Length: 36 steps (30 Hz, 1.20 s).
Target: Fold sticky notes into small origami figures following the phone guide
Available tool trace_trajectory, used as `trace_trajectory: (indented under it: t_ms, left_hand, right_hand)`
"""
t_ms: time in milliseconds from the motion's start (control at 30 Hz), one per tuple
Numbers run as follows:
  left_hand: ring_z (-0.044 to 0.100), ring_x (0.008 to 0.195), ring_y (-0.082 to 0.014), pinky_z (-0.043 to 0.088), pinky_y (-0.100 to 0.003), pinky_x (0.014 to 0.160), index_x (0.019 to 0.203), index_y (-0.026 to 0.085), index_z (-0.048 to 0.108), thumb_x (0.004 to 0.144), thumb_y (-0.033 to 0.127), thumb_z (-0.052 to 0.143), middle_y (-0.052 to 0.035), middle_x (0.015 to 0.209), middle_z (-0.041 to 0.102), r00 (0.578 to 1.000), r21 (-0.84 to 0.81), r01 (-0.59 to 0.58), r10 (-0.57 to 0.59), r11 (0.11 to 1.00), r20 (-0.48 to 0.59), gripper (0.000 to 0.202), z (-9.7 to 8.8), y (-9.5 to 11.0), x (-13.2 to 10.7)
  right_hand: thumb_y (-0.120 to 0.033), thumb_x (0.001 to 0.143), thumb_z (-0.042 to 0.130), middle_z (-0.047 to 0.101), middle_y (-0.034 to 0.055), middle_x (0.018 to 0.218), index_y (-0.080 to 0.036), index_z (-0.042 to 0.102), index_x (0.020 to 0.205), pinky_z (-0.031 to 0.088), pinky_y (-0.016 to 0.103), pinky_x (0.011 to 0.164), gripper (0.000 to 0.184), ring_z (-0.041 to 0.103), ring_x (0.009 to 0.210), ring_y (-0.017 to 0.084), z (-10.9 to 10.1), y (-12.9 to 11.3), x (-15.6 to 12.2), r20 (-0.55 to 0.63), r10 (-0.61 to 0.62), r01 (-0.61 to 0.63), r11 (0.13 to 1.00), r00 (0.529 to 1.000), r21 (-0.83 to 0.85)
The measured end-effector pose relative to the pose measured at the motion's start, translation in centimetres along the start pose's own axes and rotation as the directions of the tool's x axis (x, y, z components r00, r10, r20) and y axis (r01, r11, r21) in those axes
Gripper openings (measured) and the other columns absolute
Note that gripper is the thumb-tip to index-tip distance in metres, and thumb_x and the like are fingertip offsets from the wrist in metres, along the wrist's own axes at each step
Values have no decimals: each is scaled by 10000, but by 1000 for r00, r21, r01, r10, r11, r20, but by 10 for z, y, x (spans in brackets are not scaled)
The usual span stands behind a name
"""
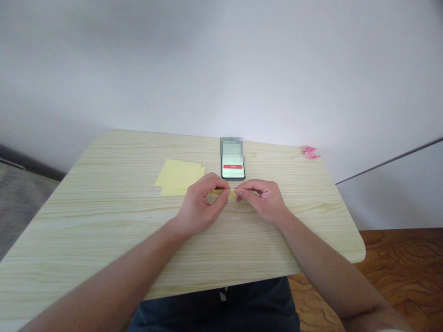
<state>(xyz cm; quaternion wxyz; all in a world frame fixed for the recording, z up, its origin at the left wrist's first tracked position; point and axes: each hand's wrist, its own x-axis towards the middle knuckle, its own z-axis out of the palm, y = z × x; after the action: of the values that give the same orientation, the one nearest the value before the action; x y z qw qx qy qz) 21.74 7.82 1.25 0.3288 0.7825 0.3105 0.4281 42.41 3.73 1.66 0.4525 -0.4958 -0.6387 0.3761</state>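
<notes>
Between my two hands is a small folded piece of yellow paper (231,194), mostly covered by the fingers. My left hand (206,200) pinches it between thumb and forefinger. From the other side my right hand (261,197) grips its edge, also with thumb and forefinger. The fingertips of both hands nearly meet over the paper. Just beyond them lies a phone (233,161) with its screen lit and a red bar near the bottom. Left of my left hand, yellow paper sheets (180,175) lie overlapping on the table.
A pink folded paper piece (310,152) rests at the table's far right corner. The pale wood-grain table (121,198) backs against a white wall (221,69). Its rounded right corner overhangs a brown wooden floor (408,263). My lap is under the near edge.
</notes>
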Motion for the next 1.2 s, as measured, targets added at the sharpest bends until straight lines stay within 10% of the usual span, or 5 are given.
trace_trajectory:
  t_ms: [867,1200]
  left_hand:
    - [606,807,-159,490,-326,774,873,196,686,922,223,681,-17,852,669,992,-22,50,-52,999,-113,57,-4,-5,-1]
    - [615,804,-150,480,-310,744,870,202,710,923,225,700,-12,840,673,999,-55,42,-42,998,0,59,-1,-6,-2]
  right_hand:
    - [-314,881,769,752,22,768,-213,756,884,558,308,682,102,712,705,171,-6,8,1,-152,25,-3,990,988,143]
    - [-273,900,748,762,42,919,-230,778,911,550,359,816,54,708,866,198,-4,4,3,-11,-124,124,992,992,-32]
